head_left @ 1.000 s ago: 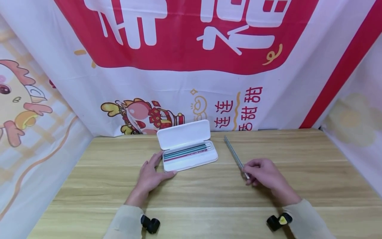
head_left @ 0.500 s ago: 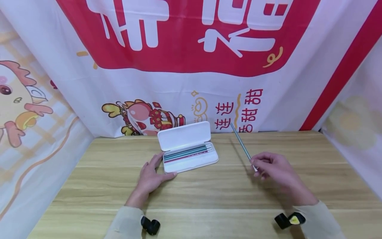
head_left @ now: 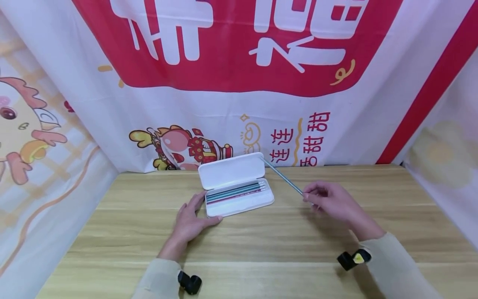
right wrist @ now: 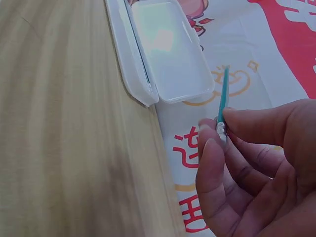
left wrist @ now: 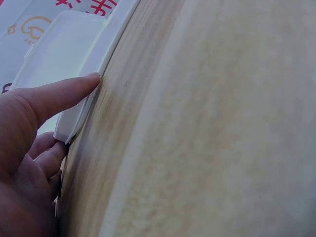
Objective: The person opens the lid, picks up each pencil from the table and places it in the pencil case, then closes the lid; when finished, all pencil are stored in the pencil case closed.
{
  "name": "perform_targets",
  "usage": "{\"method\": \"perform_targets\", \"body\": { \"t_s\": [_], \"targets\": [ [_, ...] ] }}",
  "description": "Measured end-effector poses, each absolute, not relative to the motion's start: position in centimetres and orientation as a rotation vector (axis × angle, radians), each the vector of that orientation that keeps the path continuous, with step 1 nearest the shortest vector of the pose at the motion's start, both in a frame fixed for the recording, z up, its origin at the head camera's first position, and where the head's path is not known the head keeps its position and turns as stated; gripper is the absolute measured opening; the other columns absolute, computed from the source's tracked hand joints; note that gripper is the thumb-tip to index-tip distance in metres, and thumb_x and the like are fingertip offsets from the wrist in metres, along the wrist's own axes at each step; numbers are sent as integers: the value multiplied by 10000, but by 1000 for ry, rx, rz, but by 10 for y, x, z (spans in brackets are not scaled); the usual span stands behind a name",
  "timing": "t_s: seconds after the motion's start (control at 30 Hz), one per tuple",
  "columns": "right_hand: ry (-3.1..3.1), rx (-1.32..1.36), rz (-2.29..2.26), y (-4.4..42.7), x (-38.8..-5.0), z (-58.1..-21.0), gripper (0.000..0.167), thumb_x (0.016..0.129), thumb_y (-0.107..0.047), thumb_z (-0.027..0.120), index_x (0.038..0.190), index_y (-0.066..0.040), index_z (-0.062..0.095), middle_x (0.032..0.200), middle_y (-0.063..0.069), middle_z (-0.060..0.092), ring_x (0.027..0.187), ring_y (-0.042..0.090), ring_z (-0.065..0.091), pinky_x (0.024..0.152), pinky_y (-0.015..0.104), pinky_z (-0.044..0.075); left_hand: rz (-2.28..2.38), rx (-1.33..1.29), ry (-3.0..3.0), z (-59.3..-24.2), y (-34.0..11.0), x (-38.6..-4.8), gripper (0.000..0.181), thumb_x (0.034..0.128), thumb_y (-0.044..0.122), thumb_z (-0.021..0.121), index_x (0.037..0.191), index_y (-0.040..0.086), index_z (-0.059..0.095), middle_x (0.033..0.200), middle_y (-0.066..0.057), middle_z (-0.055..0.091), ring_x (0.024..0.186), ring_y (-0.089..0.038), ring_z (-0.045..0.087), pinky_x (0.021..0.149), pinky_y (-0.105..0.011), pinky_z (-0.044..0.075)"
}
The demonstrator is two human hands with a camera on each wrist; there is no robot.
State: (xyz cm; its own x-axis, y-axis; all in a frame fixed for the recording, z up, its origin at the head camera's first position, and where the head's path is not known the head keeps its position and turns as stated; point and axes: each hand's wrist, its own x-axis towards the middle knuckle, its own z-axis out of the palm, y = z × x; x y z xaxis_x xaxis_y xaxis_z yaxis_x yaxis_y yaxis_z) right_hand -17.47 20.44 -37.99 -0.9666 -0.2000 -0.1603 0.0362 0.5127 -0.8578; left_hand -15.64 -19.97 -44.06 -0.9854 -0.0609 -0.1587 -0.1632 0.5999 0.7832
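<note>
A white pencil case [head_left: 242, 204] stands with its lid [head_left: 232, 171] raised, and several pencils [head_left: 235, 192] lie inside it, mostly teal or dark with one reddish. My left hand [head_left: 188, 222] grips its near left corner, the thumb along the front wall and the fingers at the left end; in the left wrist view the thumb [left wrist: 64, 94] touches that wall. To the right, my right hand [head_left: 332, 203] pinches a teal pencil [head_left: 282, 176] near its eraser end between thumb and fingers. The pencil is tilted above the table, its far end pointing toward the lid's right corner.
The case rests on a wood-grain table [head_left: 261, 249]. Behind the table hangs a white and red printed cloth [head_left: 231, 74], and more cloth closes off both sides. A small black device [head_left: 189, 283] sits at the left wrist, and another black device [head_left: 352, 259] at the right.
My right hand has lifted the pencil off the table, then moved left and slightly away from me, swinging the pencil's far end toward the case. The left hand and case stay put.
</note>
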Motion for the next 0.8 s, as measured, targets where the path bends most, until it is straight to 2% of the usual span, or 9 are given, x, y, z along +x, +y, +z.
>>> {"method": "perform_targets", "body": {
  "t_s": [0.2, 0.37, 0.63, 0.8],
  "targets": [
    [2635, -215, -1343, 187, -198, -369, 240, 1053, -253, 701, 1202, -66, 730, 1059, 150, 706, 882, 249, 634, 713, 344, 597, 1347, -193, 2704, -442, -200, -157, 1020, 841, 432, 925, 1680, 268, 368, 1743, -115, 383, 1690, -411, 118, 1390, -597, -21],
    [2752, -259, -1233, 167, -222, -369, 182, 1040, -265, 714, 1149, -132, 775, 1094, 98, 725, 969, 253, 621, 770, 327, 551, 1348, -185, 2706, -442, -200, -157, 1011, 844, 427, 923, 1678, 268, 373, 1741, -113, 387, 1689, -414, 123, 1390, -598, -19],
    [2734, -402, -1241, 132, -253, -390, 161, 1023, -154, 714, 1143, -70, 779, 1122, 111, 752, 1033, 253, 659, 886, 367, 577, 1342, -180, 2720, -442, -200, -157, 1012, 840, 423, 926, 1676, 259, 381, 1736, -114, 395, 1684, -419, 146, 1390, -601, -8],
    [2735, -412, -1205, 110, -265, -401, 127, 1026, -131, 707, 1117, -90, 785, 1113, 90, 747, 1035, 240, 644, 919, 373, 571, 1345, -194, 2720, -442, -199, -157, 1005, 839, 423, 927, 1673, 260, 390, 1734, -113, 401, 1685, -415, 145, 1389, -607, 0]
  ]
}}
